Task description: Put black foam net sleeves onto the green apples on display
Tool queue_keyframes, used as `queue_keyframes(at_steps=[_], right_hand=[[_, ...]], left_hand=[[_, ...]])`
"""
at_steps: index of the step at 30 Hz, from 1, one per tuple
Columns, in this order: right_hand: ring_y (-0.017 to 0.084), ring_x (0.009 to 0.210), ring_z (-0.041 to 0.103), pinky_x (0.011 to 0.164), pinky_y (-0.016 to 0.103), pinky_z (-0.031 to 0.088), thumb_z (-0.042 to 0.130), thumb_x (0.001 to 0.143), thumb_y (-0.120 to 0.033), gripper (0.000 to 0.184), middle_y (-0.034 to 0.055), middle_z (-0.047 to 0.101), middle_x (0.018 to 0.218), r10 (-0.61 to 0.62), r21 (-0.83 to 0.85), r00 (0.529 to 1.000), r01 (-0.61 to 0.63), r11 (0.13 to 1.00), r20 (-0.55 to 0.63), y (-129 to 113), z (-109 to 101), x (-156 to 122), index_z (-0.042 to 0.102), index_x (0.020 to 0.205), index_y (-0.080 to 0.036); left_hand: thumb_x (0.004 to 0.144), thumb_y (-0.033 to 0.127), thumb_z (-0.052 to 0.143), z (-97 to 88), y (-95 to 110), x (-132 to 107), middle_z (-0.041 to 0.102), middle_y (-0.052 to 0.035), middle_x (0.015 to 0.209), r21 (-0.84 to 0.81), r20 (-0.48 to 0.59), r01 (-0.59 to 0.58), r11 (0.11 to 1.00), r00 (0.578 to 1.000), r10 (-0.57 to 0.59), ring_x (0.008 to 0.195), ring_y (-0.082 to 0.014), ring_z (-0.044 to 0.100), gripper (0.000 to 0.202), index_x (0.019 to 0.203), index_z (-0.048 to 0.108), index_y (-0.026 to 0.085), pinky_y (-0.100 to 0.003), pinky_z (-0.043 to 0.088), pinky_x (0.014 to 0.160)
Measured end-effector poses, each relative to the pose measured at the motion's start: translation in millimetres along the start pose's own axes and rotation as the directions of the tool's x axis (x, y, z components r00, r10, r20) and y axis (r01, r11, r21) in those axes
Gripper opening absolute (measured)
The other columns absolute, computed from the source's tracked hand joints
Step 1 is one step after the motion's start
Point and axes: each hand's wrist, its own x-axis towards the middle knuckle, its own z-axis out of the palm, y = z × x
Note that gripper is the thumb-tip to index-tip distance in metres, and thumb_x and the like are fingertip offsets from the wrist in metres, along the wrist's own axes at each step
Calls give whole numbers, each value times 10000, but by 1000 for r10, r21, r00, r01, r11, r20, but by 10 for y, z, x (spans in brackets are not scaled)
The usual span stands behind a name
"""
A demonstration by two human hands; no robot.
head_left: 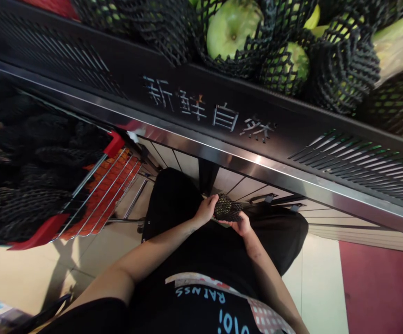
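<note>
Low over my lap, both hands are wrapped round a fruit in a black mesh sleeve; only yellowish-green specks of the fruit show through, so its kind is unclear. My left hand grips its left end, thumb on top. From the right and below, my right hand holds the other end with its fingers partly under the mesh. Above, on the display shelf, lie green melons in similar black mesh sleeves.
A black shelf front with a metal edge runs across just beyond my knees. At left stands a wire shopping cart with red corners, heaped with black mesh sleeves. Tiled floor meets a dark red patch at right.
</note>
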Motion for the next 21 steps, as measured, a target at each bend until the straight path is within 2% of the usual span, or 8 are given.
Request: queue_keyframes(at_steps=[3, 5, 8, 10, 13, 15, 18, 21], right_hand=[[332, 916, 713, 869, 520, 581, 826, 538, -410, 283, 60, 764, 778, -21, 3, 998, 21, 1000, -53, 118, -17, 87, 679, 697, -228], [321, 940, 710, 890, 496, 579, 848, 520, -362, 273, 51, 760, 763, -45, 3, 994, 46, 999, -97, 193, -24, 144, 652, 666, -240], [283, 954, 710, 920, 452, 574, 854, 532, -322, 294, 30, 765, 799, -95, 4, 983, 96, 995, -154, 232, -34, 210, 674, 749, -239], [248, 962, 710, 928, 412, 573, 851, 557, -300, 346, 16, 772, 870, -132, 5, 975, 135, 991, -178, 203, -34, 238, 693, 858, -238], [209, 978, 708, 916, 364, 577, 853, 578, -257, 454, -1, 769, 1005, -171, 6, 968, 175, 985, -186, 134, -23, 260, 689, 1001, -256], [205, 1004, 703, 908, 350, 579, 860, 574, -249, 482, -14, 766, 1022, -178, 9, 966, 183, 983, -187, 114, -26, 268, 682, 1021, -271], [214, 938, 707, 823, 343, 596, 866, 574, -274, 406, -17, 766, 929, -160, 19, 968, 167, 986, -195, 149, -68, 281, 683, 937, -265], [177, 774, 685, 728, 319, 581, 842, 649, -261, 263, -8, 748, 849, -128, 28, 971, 137, 990, -204, 213, -135, 287, 665, 840, -225]], left_hand=[[815, 363, 728, 9, 61, -55, 728, -49, 869, 83, -3, -61, 995, 998, 62, 1000, -272, 631, 140, 807, 752, 225, -291, 425, 922], [775, 353, 776, 33, 107, -102, 689, -58, 809, 128, -11, -74, 989, 997, 76, 1052, -292, 616, 128, 789, 739, 232, -291, 402, 946], [740, 356, 815, 76, 182, -164, 558, -58, 683, 174, -48, -80, 982, 995, 89, 1147, -328, 563, 233, 650, 644, 224, -290, 394, 943], [730, 328, 828, 93, 237, -192, 532, -56, 718, 167, -25, -136, 977, 990, 142, 1173, -320, 535, 269, 629, 603, 221, -279, 390, 946], [711, 250, 840, 95, 302, -192, 585, -53, 828, 62, 82, -217, 974, 974, 212, 1058, -264, 548, 195, 694, 649, 214, -266, 399, 927], [728, 252, 823, 81, 309, -154, 595, -31, 788, -25, 105, -185, 982, 977, 186, 896, -217, 546, 163, 710, 668, 207, -266, 416, 862], [769, 406, 779, 36, 255, -46, 550, 12, 689, -116, 64, -101, 988, 992, 109, 712, -156, 507, 270, 691, 629, 195, -260, 415, 710], [725, 590, 754, -27, 168, 81, 538, 30, 655, -182, 37, -32, 983, 999, 39, 623, -122, 489, 437, 693, 587, 187, -245, 371, 598]])
